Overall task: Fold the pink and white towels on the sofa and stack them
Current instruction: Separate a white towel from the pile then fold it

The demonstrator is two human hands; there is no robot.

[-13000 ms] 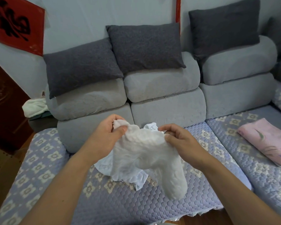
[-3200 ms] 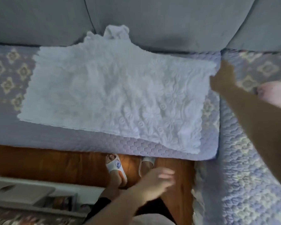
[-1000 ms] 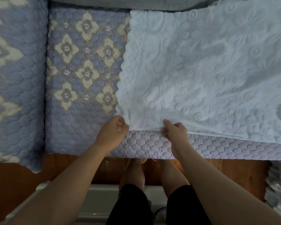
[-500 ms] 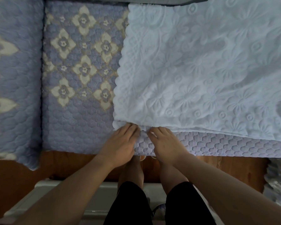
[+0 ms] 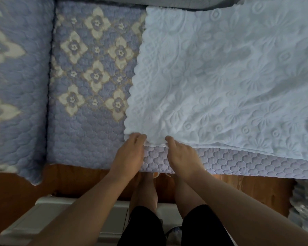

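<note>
While the white towel lies flat on the sofa cover, bare quilting to its left, left hand and right hand pinch its near corner hem, slightly farther apart than half a second ago

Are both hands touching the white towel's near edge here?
Touching. The head view shows the left hand and right hand pinching the white towel at its near corner edge.

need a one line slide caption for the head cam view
Both hands, left hand and right hand, pinch the near left corner of the white towel spread on the quilted sofa cover.
</note>
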